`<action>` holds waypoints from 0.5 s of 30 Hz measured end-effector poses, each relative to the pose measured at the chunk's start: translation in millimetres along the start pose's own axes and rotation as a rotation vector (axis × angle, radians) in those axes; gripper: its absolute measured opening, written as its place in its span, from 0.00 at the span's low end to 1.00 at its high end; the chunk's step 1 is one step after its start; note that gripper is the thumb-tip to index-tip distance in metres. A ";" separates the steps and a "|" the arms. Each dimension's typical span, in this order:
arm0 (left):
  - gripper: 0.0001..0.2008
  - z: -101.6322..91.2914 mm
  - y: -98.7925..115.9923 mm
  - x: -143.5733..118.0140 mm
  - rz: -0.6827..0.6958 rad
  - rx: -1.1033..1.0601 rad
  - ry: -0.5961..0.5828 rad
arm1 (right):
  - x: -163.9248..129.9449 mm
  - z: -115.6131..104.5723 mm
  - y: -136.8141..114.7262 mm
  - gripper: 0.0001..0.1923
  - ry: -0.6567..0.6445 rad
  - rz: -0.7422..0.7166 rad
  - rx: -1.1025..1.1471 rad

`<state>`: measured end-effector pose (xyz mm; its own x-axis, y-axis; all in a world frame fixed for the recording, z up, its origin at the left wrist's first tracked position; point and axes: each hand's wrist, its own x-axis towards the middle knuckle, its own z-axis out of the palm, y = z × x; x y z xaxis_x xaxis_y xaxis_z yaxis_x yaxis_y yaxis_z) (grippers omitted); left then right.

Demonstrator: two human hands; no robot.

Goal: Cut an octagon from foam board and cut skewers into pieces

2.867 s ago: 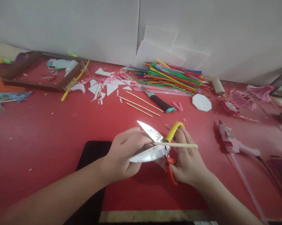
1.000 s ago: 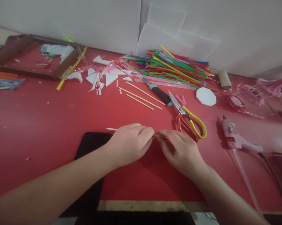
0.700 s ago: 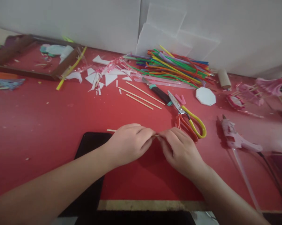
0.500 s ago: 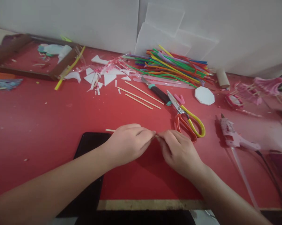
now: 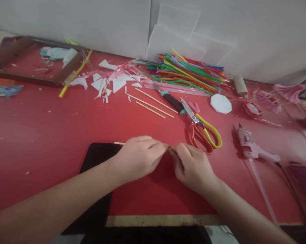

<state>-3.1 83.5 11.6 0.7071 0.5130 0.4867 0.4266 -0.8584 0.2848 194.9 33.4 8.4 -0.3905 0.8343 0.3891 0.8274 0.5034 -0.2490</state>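
Observation:
My left hand (image 5: 140,157) is closed around a thin wooden stick (image 5: 118,143), whose pale end pokes out to the left behind the knuckles. At the front edge of the table my right hand (image 5: 192,166) pinches with thumb and forefinger, its fingertips nearly meeting the left ones. Between the fingertips a tiny bit of the stick seems to show, the rest being hidden by the hands. Three more wooden sticks (image 5: 153,105) lie beyond my hands. Just past my right hand rest scissors (image 5: 201,125) with one red and one yellow handle.
A black tablet-like slab (image 5: 97,159) lies under my left forearm. Farther back are a cutter knife (image 5: 170,100), colourful pipe cleaners (image 5: 190,73), white scraps (image 5: 114,84) and a white octagon (image 5: 221,103). To the right sits a pink glue gun (image 5: 254,145) with its cord. A brown frame (image 5: 23,77) lies left.
My hands stay almost in place, with my right hand shifted very slightly. The view has moved a little; the objects on the table have not changed.

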 end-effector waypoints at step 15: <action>0.13 1.8 0.3 0.7 -0.013 -0.018 -0.026 | -3.0 1.4 -3.0 0.09 -0.010 0.035 -0.011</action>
<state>-1.5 83.7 10.5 0.7161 0.5236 0.4616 0.4255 -0.8517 0.3059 193.0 29.7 6.7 -0.3656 0.8535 0.3714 0.8447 0.4718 -0.2527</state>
